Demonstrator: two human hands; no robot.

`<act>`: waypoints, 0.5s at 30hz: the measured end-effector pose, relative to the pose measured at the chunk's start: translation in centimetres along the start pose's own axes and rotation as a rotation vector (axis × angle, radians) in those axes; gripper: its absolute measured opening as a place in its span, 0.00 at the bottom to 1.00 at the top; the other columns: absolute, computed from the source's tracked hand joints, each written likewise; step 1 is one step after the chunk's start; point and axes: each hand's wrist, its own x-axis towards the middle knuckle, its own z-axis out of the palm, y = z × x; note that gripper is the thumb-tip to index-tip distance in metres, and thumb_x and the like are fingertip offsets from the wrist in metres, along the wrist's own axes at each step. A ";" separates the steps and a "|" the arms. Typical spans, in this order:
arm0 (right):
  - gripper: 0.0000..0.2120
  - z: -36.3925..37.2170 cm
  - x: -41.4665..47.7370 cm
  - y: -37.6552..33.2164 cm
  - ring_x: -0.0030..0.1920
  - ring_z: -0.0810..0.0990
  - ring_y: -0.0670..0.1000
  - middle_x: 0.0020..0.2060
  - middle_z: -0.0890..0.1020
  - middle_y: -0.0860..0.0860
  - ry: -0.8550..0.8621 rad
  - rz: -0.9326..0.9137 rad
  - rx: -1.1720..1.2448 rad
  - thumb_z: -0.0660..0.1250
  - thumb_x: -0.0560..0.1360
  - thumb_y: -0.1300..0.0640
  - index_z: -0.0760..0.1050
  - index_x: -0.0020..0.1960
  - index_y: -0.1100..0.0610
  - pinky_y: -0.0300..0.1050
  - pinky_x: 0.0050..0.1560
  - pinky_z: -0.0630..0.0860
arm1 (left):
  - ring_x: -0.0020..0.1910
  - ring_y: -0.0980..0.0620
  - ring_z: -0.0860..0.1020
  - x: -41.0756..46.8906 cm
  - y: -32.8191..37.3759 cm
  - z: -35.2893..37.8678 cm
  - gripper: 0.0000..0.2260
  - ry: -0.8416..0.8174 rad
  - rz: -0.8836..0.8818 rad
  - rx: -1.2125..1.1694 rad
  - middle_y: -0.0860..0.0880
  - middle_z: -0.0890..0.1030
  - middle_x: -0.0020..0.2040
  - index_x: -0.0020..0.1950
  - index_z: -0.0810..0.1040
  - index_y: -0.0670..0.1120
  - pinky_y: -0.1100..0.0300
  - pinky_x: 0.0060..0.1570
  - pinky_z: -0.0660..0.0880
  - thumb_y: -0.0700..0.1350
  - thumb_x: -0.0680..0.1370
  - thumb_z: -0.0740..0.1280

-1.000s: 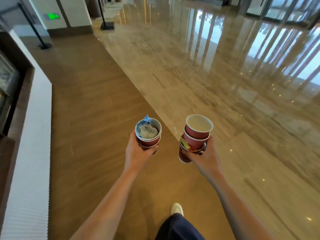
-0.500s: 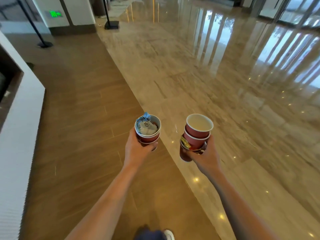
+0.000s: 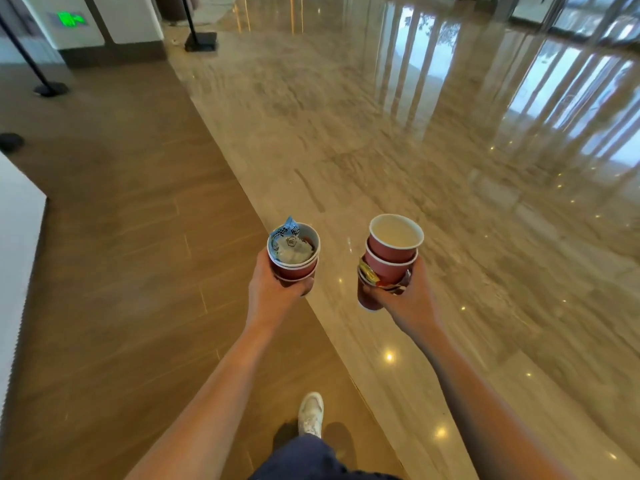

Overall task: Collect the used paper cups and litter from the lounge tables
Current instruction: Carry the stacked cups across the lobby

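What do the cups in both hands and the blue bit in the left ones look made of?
Left stack in the left hand and right stack in the right hand: likely paper, matte red outside, white inside, thin rolled rims. Blue wrapper: probably thin plastic film, crinkled, printed, slightly shiny; foil lining can't be ruled out.

The white shoe [image 3: 311,412] has stepped forward; the white ledge [image 3: 17,254] slid back.
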 end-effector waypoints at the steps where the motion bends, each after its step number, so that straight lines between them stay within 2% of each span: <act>1: 0.40 0.4 2.0 -0.2 0.55 0.76 0.43 0.57 0.75 0.42 0.003 0.007 0.002 0.78 0.64 0.59 0.62 0.70 0.50 0.33 0.48 0.71 | 0.58 0.55 0.76 2.1 0.0 0.2 0.35 -0.005 -0.001 0.010 0.57 0.77 0.56 0.66 0.68 0.53 0.60 0.57 0.73 0.37 0.64 0.79; 6: 0.38 1.9 11.4 -1.0 0.55 0.76 0.45 0.57 0.76 0.45 0.044 0.027 0.004 0.78 0.64 0.60 0.63 0.68 0.52 0.29 0.43 0.71 | 0.58 0.55 0.76 11.9 0.6 1.9 0.33 -0.025 -0.010 0.034 0.62 0.76 0.53 0.62 0.68 0.56 0.59 0.57 0.74 0.38 0.64 0.79; 9: 0.37 2.2 16.2 -1.1 0.53 0.77 0.42 0.55 0.76 0.43 0.056 0.028 -0.004 0.79 0.64 0.60 0.63 0.66 0.51 0.33 0.45 0.74 | 0.54 0.59 0.76 16.6 1.5 3.2 0.33 -0.035 -0.021 0.026 0.63 0.75 0.52 0.61 0.66 0.59 0.68 0.51 0.72 0.37 0.65 0.79; 11: 0.37 2.3 19.5 -1.0 0.54 0.77 0.43 0.56 0.76 0.44 0.060 0.036 -0.010 0.79 0.63 0.60 0.63 0.66 0.51 0.33 0.45 0.73 | 0.55 0.58 0.76 19.7 1.9 4.3 0.34 -0.040 -0.026 0.016 0.63 0.75 0.52 0.60 0.66 0.59 0.66 0.52 0.72 0.36 0.65 0.78; 15: 0.40 2.3 26.1 -0.4 0.57 0.76 0.47 0.59 0.76 0.46 0.079 0.043 -0.029 0.79 0.63 0.58 0.62 0.69 0.52 0.38 0.51 0.72 | 0.57 0.56 0.75 25.7 2.2 7.1 0.33 -0.060 -0.038 0.021 0.63 0.74 0.52 0.61 0.66 0.57 0.62 0.55 0.72 0.36 0.66 0.78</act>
